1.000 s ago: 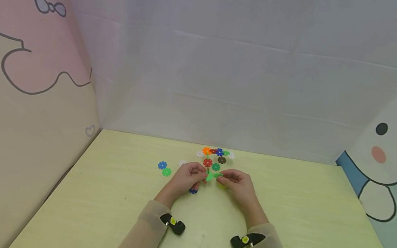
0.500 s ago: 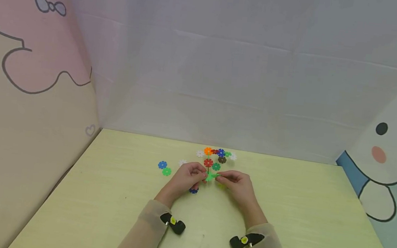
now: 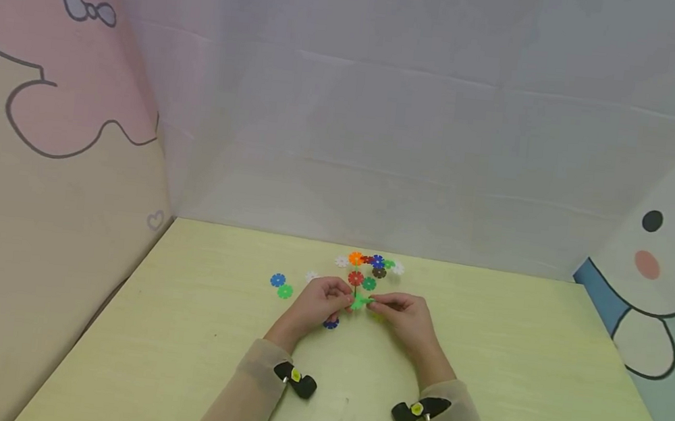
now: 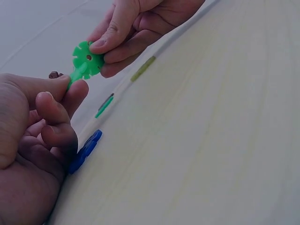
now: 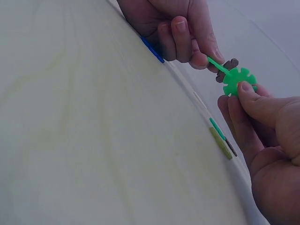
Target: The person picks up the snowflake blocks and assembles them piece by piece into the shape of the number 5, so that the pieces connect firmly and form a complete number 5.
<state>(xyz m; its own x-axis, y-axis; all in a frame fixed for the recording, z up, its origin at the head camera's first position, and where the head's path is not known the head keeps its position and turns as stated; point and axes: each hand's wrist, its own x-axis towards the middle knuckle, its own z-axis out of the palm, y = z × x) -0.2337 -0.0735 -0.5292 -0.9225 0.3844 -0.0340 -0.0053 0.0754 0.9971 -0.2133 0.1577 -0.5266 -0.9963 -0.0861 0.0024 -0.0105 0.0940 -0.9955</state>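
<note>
My left hand point(image 3: 319, 303) pinches a light green notched plastic disc point(image 5: 216, 66) between thumb and fingers. A second green snowflake disc point(image 5: 239, 77) is pinched at its rim by my right hand point(image 3: 405, 315). The two green discs meet edge to edge at an angle, slots together; how deep they sit is hard to tell. Behind them a linked string of discs runs away over the table, with a red disc point(image 3: 356, 278), an orange disc point(image 3: 356, 258) and a blue disc point(image 3: 378, 261). A brown disc point(image 5: 228, 70) shows just behind the green ones in the right wrist view.
Loose discs lie around the hands on the pale table point(image 3: 191, 332): a blue one point(image 3: 278, 280) and a green one point(image 3: 285, 291) at left, a dark blue one point(image 3: 331, 323) under the left hand, a yellow one point(image 3: 377, 317) by the right. A white curtain point(image 3: 344, 136) stands behind.
My right hand has moved slightly left, bringing its green disc from a small gap into contact with the one in my left hand. The left hand has stayed nearly still.
</note>
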